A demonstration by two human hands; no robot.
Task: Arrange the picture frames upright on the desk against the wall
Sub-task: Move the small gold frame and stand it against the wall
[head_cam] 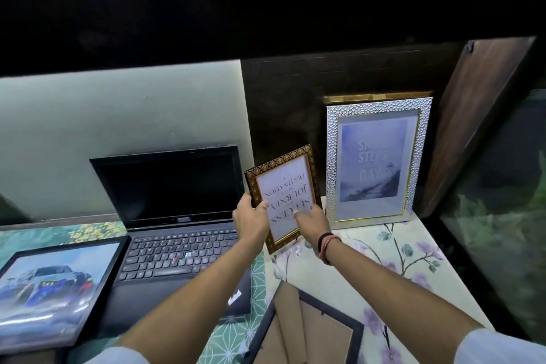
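A small brown patterned frame [291, 174] with a text print is held above the desk, upside down and tilted. My left hand [249, 221] grips its left edge and my right hand [313, 220] grips its lower right side. A larger silver textured frame [375, 156] stands upright against the dark back wall on the right, with a gold frame [376, 96] behind it showing only its top edge. A black frame with a car picture [56, 289] lies flat at the left. Another black frame [310, 331] lies face down at the front.
An open black laptop [177, 216] sits left of centre against the pale wall. A floral cloth [384, 248] covers the desk on the right. A dark shelf overhangs above. A wooden panel [478, 115] leans at the right.
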